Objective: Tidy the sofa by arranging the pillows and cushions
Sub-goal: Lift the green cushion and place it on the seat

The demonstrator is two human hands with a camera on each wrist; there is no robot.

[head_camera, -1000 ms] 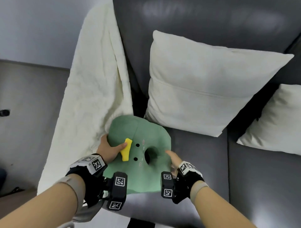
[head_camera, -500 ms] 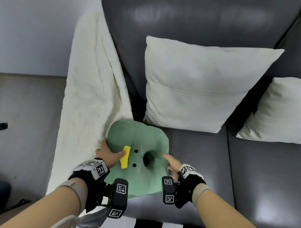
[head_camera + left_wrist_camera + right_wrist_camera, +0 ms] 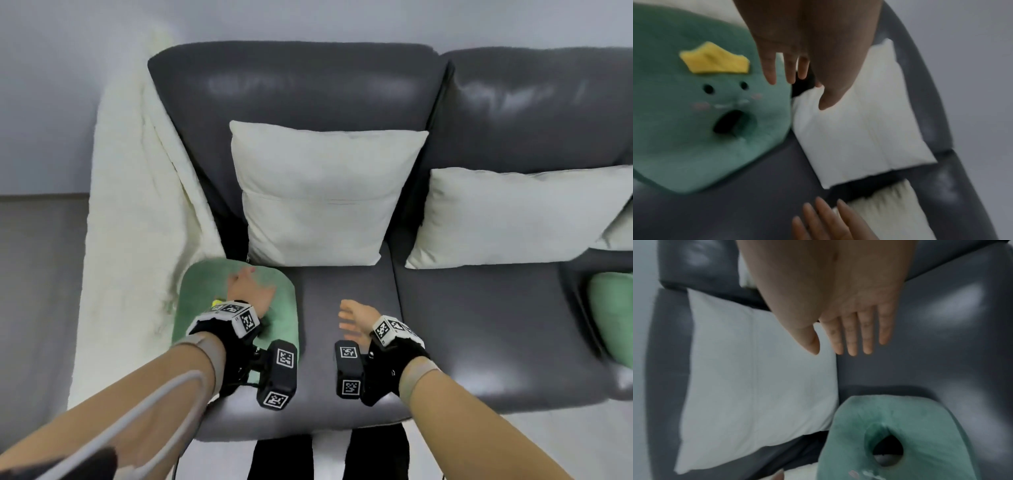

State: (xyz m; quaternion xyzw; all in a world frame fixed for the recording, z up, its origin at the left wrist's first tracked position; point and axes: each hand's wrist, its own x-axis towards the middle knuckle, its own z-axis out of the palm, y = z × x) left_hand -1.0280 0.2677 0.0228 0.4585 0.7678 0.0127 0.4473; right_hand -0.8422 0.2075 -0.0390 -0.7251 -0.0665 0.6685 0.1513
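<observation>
A green plush cushion (image 3: 202,291) (image 3: 684,113) (image 3: 910,418) with a yellow crown, dot eyes and a mouth hole lies flat on the left end of the dark grey sofa seat (image 3: 346,284). My left hand (image 3: 248,289) (image 3: 797,73) hovers over it with straight fingers, holding nothing. My right hand (image 3: 352,317) (image 3: 855,340) is open above the bare seat, just right of the cushion. A white pillow (image 3: 318,195) (image 3: 855,138) (image 3: 756,378) leans on the backrest behind the green cushion. A second white pillow (image 3: 513,216) leans on the neighbouring backrest.
A cream blanket (image 3: 133,212) drapes over the sofa's left arm. Another green cushion (image 3: 613,308) shows at the right edge of the seat, and part of a third white pillow (image 3: 620,229) above it. Grey floor lies to the left.
Both hands have let go of the green cushion, which now lies flat on the seat. The head view has pulled back and up, showing more of the sofa.
</observation>
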